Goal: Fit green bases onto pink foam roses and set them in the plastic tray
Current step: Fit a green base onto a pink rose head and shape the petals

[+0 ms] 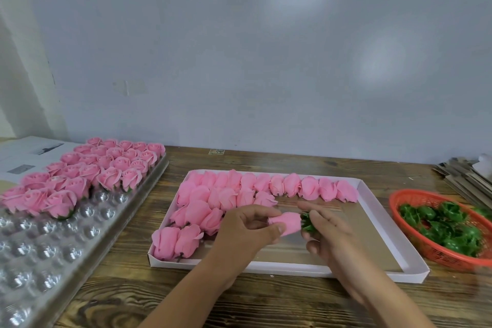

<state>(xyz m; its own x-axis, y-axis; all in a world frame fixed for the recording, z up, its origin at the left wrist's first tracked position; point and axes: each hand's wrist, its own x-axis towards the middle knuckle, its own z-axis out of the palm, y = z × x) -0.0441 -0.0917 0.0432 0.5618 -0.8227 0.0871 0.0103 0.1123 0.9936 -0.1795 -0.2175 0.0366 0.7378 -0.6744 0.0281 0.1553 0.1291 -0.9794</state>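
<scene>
Right over the white box (372,210), the left hand (247,231) pinches a pink rose (286,222) lying sideways. Its fingers curl round the flower. The right hand (327,231) holds a green base (308,222) against the rose's end — fingers partly bent. More roses sit in the plastic tray (53,234) on the left.

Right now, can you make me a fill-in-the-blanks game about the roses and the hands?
1. The left hand holds a ____ foam rose.
2. The right hand holds a ____ base at the rose's end.
3. The spare bases lie in an ____ basket.
4. The finished roses stand in the clear plastic ____.

Missing words: pink; green; orange; tray
</scene>
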